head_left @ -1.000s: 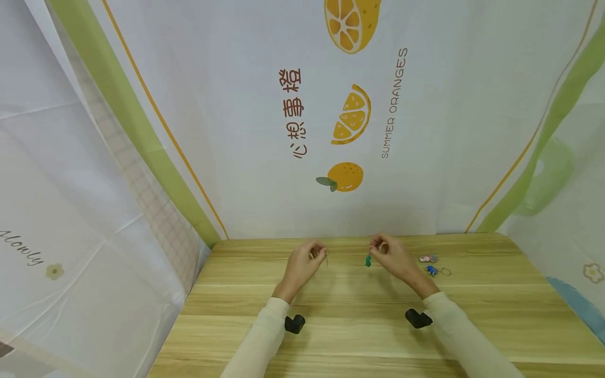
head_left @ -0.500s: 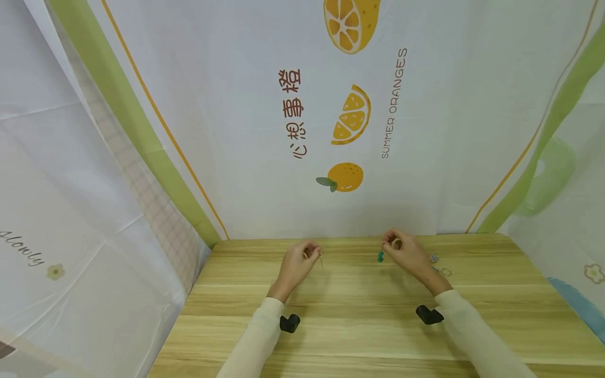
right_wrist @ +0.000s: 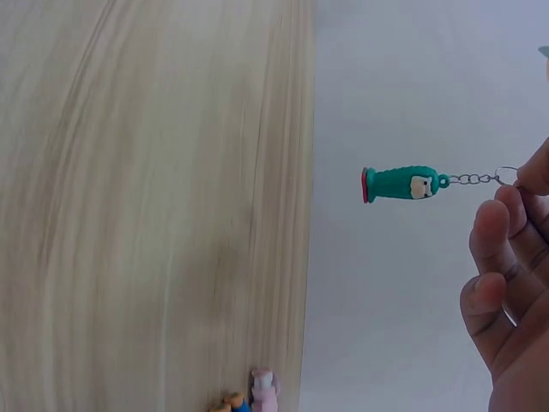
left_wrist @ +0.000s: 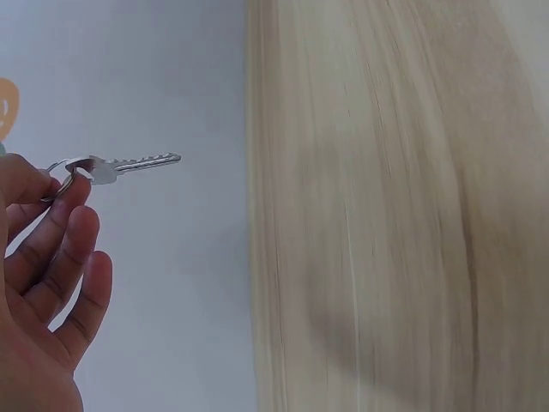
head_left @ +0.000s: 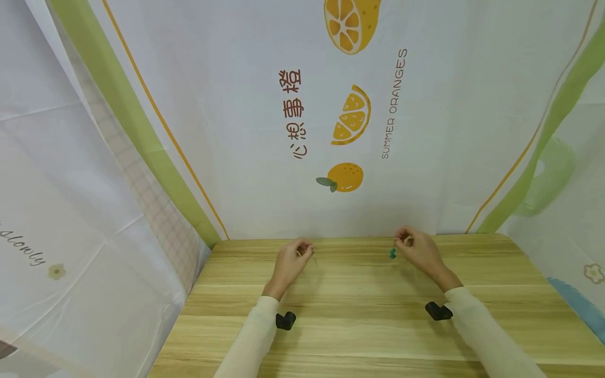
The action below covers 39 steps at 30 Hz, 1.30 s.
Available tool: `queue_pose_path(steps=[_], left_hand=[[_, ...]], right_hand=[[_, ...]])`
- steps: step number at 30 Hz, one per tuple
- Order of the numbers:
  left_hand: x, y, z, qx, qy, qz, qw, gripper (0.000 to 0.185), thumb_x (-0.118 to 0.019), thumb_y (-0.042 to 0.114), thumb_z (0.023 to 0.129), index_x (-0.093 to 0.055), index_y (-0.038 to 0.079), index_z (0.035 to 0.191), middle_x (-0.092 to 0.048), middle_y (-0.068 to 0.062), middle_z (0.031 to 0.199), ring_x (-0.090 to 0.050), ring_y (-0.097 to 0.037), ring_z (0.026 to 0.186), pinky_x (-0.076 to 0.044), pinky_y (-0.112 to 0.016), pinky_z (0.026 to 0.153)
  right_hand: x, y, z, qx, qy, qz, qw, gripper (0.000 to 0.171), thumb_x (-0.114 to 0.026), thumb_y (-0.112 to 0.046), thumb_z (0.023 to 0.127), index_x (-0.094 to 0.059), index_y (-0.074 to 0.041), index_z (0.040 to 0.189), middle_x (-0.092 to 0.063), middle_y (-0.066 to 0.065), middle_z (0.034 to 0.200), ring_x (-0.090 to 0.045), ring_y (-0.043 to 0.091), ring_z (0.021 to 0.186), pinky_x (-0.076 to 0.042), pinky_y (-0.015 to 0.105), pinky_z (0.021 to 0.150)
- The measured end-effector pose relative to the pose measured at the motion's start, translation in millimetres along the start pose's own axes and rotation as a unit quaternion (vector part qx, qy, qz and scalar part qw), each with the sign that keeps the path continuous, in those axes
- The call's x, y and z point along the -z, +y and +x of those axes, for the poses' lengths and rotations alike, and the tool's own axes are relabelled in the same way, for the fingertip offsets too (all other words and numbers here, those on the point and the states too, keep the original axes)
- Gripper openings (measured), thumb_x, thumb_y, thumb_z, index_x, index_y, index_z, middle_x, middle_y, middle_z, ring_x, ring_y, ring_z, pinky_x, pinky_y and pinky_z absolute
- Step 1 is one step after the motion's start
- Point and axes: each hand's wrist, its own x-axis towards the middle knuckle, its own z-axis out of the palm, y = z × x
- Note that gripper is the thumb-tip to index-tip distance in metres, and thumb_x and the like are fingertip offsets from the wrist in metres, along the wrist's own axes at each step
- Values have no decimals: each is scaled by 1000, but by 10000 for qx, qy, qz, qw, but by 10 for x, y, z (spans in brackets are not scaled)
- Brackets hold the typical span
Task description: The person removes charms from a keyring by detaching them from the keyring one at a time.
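1. Both hands have drawn further apart and back toward the desk's (head_left: 359, 294) far edge.
2. Left hand (head_left: 289, 260) pinches the ring of one silver key (left_wrist: 133, 163), blade hanging desk-ward.
3. Right hand (head_left: 420, 251) pinches one green figure keychain (right_wrist: 403, 184), dangling likewise.
4. Two more charms (right_wrist: 253, 398) lie on the desk near the right hand.

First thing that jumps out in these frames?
The two raised hands above the far edge of the wooden table: the left hand pinches a silver key by its ring, and the right hand dangles a green figure charm on a short chain. Behind them hangs a cloth printed with oranges.
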Motion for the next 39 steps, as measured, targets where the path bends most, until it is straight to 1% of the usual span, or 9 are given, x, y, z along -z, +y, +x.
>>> queue_pose_path(steps=[5,9,13,18,23,26,30,35,39], left_hand=[[31,-39,-5,18,67,9,10000,17,-69,15,105,-78,3,111,-76,-2,93,-67,-15,83,-55,-24,71],[52,-66,-6,124,63,41,9999,17,-68,18,106,-78,4,112,-76,-2,94,-68,-14,85,-55,-24,73],[68,-96,-3,196,52,19,9998,19,-68,19,107,-78,5,113,-76,-2,95,-68,-15,85,-56,-25,76],[83,-131,-15,100,104,-49,9999,17,-69,15,105,-77,2,111,-77,-5,94,-69,-17,84,-57,-27,75],[76,-191,-44,44,126,-104,9999,13,-70,14,104,-77,3,108,-77,-5,92,-69,-14,81,-58,-27,74],[68,-224,-60,156,86,-154,9997,11,-70,15,105,-77,7,107,-77,-3,93,-68,-12,82,-58,-27,76],[66,-248,-74,365,17,-205,9991,11,-70,17,105,-77,10,107,-77,-2,95,-67,-12,85,-57,-27,78],[67,-288,-105,434,-86,-253,9987,13,-68,15,106,-77,7,108,-77,-4,95,-67,-13,84,-56,-26,76],[62,-322,-129,582,-132,-285,9978,14,-68,16,106,-77,7,109,-78,-3,96,-68,-12,84,-55,-24,74]], right_hand=[[52,67,17,-164,-10,-49,9999,10,-63,-11,102,-71,-6,104,-73,11,94,-62,11,72,-49,25,61],[72,136,32,-181,-30,-228,9996,10,-64,-12,101,-71,-6,103,-75,11,94,-65,12,73,-50,25,63],[96,182,44,-171,-49,-289,9994,11,-63,-13,100,-71,-5,102,-75,12,92,-64,10,70,-49,24,60],[134,224,49,-290,-80,-309,9991,13,-63,-15,101,-71,-5,103,-75,13,93,-63,9,69,-50,25,61],[169,283,39,-526,-212,-313,9979,17,-62,-19,105,-70,-5,107,-75,14,97,-63,9,66,-50,27,60],[182,326,30,-587,-258,-298,9975,19,-62,-21,106,-70,-3,109,-75,15,98,-63,9,61,-50,28,57],[198,378,18,-684,-295,-302,9968,20,-61,-22,107,-69,-4,111,-75,17,100,-65,12,63,-51,28,55],[221,426,8,-740,-354,-249,9963,24,-58,-24,108,-68,-3,112,-75,18,102,-68,17,66,-53,29,56],[224,451,-1,-754,-350,-177,9964,26,-57,-25,109,-67,-1,113,-75,19,101,-69,19,65,-54,28,56]])
